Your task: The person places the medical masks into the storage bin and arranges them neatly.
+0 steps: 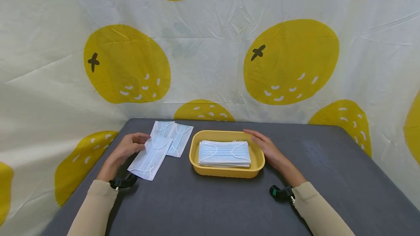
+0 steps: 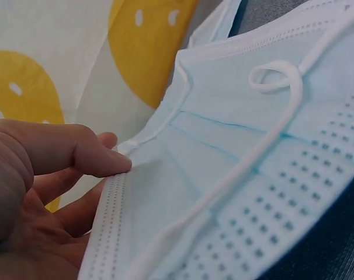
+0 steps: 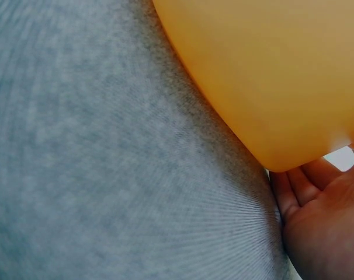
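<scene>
My left hand (image 1: 129, 146) pinches the upper left edge of a pale blue face mask (image 1: 149, 159) on the left of the table. In the left wrist view the thumb lies over the edge of this face mask (image 2: 235, 163), and its ear loops hang loose across it. Two more face masks (image 1: 178, 139) lie partly under it. A yellow plastic basket (image 1: 226, 172) stands mid-table with a neat stack of face masks (image 1: 224, 153) inside. My right hand (image 1: 267, 148) rests at the basket's right end, fingers stretched along the rim. The right wrist view shows its fingers partly hidden behind the basket (image 3: 270, 105).
A dark grey table (image 1: 210, 207) carries everything. Behind it and along the left hangs a white cloth (image 1: 210, 68) printed with big yellow fruit. Black straps (image 1: 123, 182) circle both wrists.
</scene>
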The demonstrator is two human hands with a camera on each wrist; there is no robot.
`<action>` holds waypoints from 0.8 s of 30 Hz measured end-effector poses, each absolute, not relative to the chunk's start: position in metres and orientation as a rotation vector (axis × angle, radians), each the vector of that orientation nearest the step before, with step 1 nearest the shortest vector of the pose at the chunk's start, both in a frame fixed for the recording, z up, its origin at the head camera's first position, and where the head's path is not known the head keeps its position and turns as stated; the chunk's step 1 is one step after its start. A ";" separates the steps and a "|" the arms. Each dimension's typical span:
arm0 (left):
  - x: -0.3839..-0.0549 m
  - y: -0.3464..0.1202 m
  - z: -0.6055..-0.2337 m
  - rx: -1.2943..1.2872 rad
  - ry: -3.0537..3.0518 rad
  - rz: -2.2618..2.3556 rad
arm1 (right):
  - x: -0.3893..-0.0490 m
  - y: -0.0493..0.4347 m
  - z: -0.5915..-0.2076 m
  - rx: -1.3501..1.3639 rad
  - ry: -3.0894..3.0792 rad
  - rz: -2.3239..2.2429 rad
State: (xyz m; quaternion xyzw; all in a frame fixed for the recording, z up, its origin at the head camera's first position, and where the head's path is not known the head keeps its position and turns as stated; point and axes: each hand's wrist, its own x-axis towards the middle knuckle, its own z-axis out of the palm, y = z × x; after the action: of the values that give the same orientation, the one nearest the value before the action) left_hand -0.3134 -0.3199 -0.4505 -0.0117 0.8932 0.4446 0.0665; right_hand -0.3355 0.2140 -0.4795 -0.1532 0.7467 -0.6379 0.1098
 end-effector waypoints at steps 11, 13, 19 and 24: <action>-0.311 -0.321 -0.452 -0.029 2.641 1.324 | -0.334 0.213 -0.480 -0.443 2.207 -1.859; -0.311 -0.321 -0.452 -0.029 2.637 1.331 | -0.334 0.212 -0.481 -0.439 2.207 -1.858; -0.310 -0.318 -0.454 -0.038 2.646 1.326 | -0.334 0.213 -0.481 -0.449 2.195 -1.874; -0.311 -0.318 -0.453 -0.046 2.635 1.335 | -0.335 0.214 -0.479 -0.467 2.187 -1.885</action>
State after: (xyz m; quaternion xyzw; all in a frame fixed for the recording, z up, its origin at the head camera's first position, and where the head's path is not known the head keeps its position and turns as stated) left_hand -0.3108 -0.3177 -0.4528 -0.0154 0.8880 0.4499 0.0937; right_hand -0.3354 0.2136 -0.4794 -0.1587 0.7434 -0.6407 0.1081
